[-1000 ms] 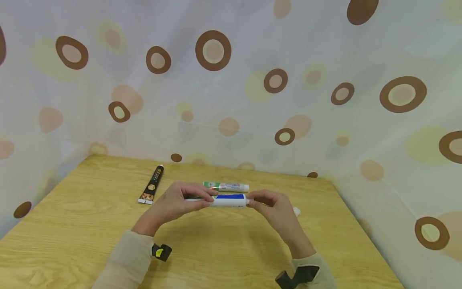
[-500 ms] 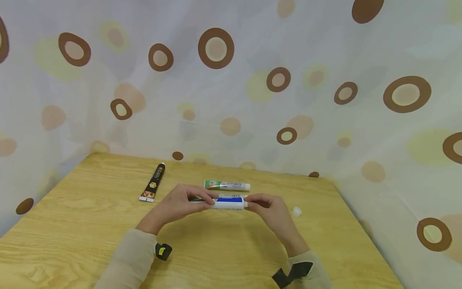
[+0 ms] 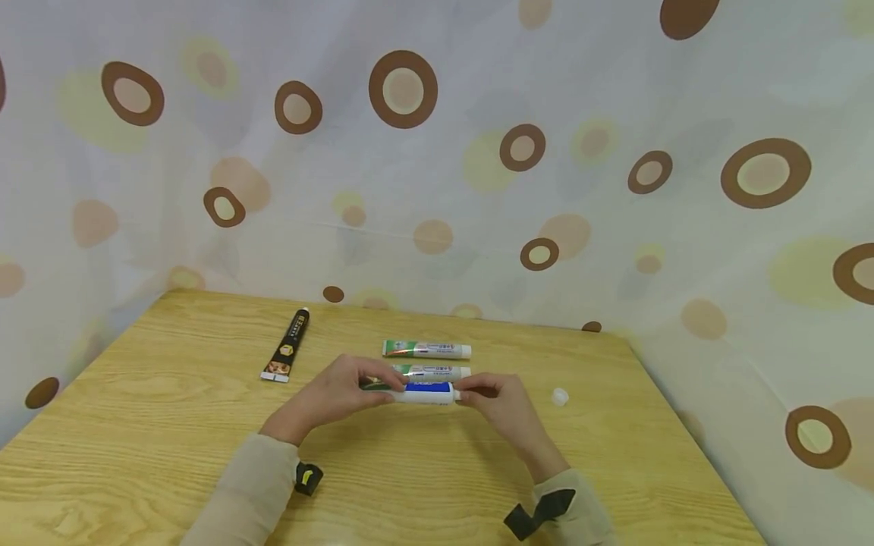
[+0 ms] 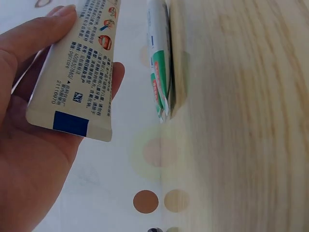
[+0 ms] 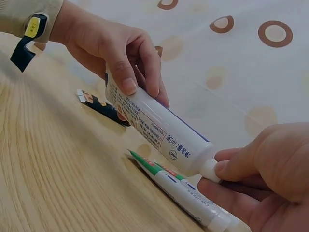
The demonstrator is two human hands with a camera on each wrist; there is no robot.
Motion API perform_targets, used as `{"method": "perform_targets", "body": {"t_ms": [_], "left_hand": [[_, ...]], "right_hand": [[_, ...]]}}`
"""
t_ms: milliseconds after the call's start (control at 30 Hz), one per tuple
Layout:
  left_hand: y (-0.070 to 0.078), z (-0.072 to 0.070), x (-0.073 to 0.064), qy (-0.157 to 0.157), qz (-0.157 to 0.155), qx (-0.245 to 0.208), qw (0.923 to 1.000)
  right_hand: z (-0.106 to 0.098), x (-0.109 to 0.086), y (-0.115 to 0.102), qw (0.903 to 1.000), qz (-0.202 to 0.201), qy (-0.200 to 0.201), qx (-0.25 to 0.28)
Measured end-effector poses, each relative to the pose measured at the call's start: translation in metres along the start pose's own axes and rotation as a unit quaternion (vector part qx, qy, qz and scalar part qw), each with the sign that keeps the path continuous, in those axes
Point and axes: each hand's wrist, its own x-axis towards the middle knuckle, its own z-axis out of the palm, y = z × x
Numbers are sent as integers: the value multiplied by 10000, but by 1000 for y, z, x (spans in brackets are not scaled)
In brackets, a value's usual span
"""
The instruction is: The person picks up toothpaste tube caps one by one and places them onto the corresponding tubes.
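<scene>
My left hand (image 3: 347,388) grips the body of a white-and-blue toothpaste tube (image 3: 429,393), held level over the table. At its other end, my right hand (image 3: 501,409) pinches the small white cap (image 5: 210,170) between thumb and fingers. In the left wrist view the tube's flat crimped end (image 4: 70,123) faces the camera, printed with small text. Just behind the held tube lies a green-and-white toothpaste tube (image 3: 444,372), partly covered by it and my left fingers. A second green-and-white tube (image 3: 426,349) lies farther back, parallel to the first.
A black toothpaste tube (image 3: 287,345) lies at the back left of the wooden table (image 3: 382,485). To the right of my right hand sits a small translucent white piece (image 3: 560,396), like a cap. A spotted cloth (image 3: 437,174) hangs behind and beside the table.
Both hands and the held tube have shifted slightly left and nearer. More of the green-and-white tube behind it shows now, and the small white piece at the right has come out from behind my right hand.
</scene>
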Motion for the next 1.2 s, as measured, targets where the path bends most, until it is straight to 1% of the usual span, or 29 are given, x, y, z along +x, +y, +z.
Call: {"method": "perform_targets", "body": {"t_ms": [133,300,467,533,633,767,900,1000,1067,1200], "left_hand": [[-1,3,2,-157,-45,202,9997],[0,9,6,-340,34,722,9968],[-3,14,10,-481,169,1456,9880],[-4,15,11,-502,178,1627,9852],[-5,17,12,-506,195,1653,9848],[-5,17,9,-528,-36,1514,9871],[-6,16,6,-526,-273,1353,9890],[-8,14,4,-497,-340,1275,9900],[-9,12,2,-444,-439,1187,9910],[-10,3,-3,-226,-769,933,9924]], "right_hand": [[4,0,4,9998,93,23,-182],[6,2,8,9983,175,170,-527],[7,4,13,9965,223,255,-769],[8,4,16,9954,197,288,-890],[8,5,20,9931,44,345,-1123],[8,5,23,9897,-84,354,-1385],[6,5,24,9889,44,224,-1465],[5,4,23,9900,154,63,-1399],[2,4,24,9900,185,4,-1399],[-8,5,25,9908,191,129,-1336]]}}
